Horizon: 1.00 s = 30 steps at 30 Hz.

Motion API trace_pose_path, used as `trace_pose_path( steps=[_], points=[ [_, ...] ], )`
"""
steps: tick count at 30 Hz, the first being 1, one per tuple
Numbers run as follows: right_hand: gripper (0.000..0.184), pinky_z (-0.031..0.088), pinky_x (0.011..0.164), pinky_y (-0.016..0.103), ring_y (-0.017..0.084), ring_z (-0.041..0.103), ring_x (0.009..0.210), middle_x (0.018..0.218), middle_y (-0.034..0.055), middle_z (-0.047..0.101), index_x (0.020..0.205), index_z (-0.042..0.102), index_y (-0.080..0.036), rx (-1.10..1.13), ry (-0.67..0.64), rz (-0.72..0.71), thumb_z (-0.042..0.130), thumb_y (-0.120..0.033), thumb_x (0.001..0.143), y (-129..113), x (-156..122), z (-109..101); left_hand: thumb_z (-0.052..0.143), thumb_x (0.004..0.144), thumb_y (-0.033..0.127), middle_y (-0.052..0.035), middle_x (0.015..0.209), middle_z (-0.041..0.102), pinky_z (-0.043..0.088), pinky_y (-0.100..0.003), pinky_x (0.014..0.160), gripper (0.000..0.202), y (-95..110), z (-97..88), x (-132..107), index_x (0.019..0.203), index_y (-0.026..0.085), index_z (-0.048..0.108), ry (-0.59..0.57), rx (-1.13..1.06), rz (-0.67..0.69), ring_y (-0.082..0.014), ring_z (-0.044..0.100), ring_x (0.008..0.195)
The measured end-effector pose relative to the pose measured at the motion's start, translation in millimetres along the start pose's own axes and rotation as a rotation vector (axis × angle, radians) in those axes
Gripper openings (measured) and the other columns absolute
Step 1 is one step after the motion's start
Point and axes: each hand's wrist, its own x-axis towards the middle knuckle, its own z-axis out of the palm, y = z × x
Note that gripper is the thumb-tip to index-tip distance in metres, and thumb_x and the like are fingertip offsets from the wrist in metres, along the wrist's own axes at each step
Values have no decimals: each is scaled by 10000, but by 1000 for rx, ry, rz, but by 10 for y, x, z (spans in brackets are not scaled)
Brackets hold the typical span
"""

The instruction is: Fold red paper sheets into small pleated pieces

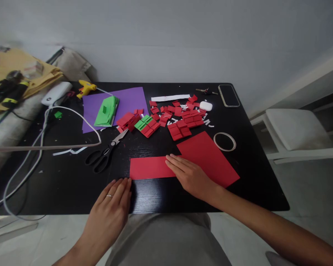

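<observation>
Red paper strip [150, 168]: in the head view, found it flat on the black table [255, 177], toward the person's side. With this strip as the center of the clock, saw the left hand [112, 205] at eight o'clock, wearing a ring [109, 195], with fingers nearly straight and side by side, and with tips at the near left corner of the strip. Could not tell the position of its thumb.

At three o'clock, saw the right hand [190, 175] laid flat, with fingers stretched and close together on the right part of the strip. Could not see the strip's right end, covered there.

Between two and three o'clock, noticed a larger red sheet [211, 157], partly under the right hand and arm. At ten o'clock, saw black-handled scissors [107, 151] with blades slightly apart. At eleven o'clock, saw a green paper stack [107, 111] upon a purple sheet [133, 98]. At twelve o'clock, found a green-and-red folded piece [147, 126]; at one o'clock, red folded pieces [180, 130] before many red scraps. At two o'clock, observed a pale ring-shaped roll [234, 142].
</observation>
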Motion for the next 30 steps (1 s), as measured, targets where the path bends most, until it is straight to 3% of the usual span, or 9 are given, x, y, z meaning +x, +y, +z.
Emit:
trace_pose_path(
  steps=[4,6,8,10,13,16,20,27,30],
  points=[
    [566,547,1180,460,294,580,1439,1535,175,601,1447,603,-28,-11,5,5,383,76,936,-14,2,0,484,1059,218,-173,1045,779,530,-509,954,311,-151,-16,73,1080,49,745,-6,-43,-87,-332,720,976],
    [575,551,1175,462,299,582,1437,1534,177,602,1445,604,-23,-16,8,9,380,81,925,-26,3,6,529,1045,226,-155,1038,777,547,-500,908,252,-131,9,187,1043,84,737,18,-97,-148,-329,717,961],
    [572,551,1174,461,298,579,1440,1537,176,599,1448,602,-27,-21,9,15,383,75,929,-37,1,13,539,1032,172,-151,1176,769,557,-465,942,232,-6,57,322,1162,90,713,56,-219,-136,-305,716,1064],
    [557,553,1172,462,298,574,1444,1543,179,591,1448,601,-28,-23,4,18,389,61,941,-44,-3,16,532,1037,163,-154,1385,706,518,-452,1095,336,190,125,442,1344,83,643,54,-337,-7,-293,650,1293],
    [519,548,1175,467,302,569,1449,1541,182,593,1444,605,-27,-13,-2,21,406,31,968,-47,-10,9,565,1053,348,-157,1588,557,444,-491,1210,544,439,245,526,1527,87,503,-48,-383,92,-317,487,1501],
    [514,536,1190,458,290,559,1459,1542,169,597,1455,599,-40,4,-2,35,414,20,979,-52,-16,0,532,1061,477,-157,1654,472,441,-500,1212,700,462,336,461,1624,94,366,-119,-368,77,-316,433,1545],
    [534,536,1192,451,285,548,1469,1559,162,582,1474,583,-49,-3,-13,40,411,35,975,-64,-23,-1,505,1070,483,-136,1691,408,410,-479,1230,782,253,337,235,1691,120,199,-167,-323,50,-293,408,1563],
    [544,531,1198,458,302,544,1471,1565,179,573,1478,576,-33,-2,-35,18,444,52,957,-27,-32,-3,482,1068,494,-138,1682,422,263,-456,1296,772,31,230,-96,1687,108,230,-155,-204,-30,-287,450,1538],
    [553,539,1189,456,301,559,1458,1552,170,589,1465,590,-38,-11,-35,39,424,62,947,-44,-8,-38,475,1068,483,-142,1667,449,285,-472,1287,762,26,236,-130,1688,113,232,-139,-191,-42,-299,468,1525]
  ],
)
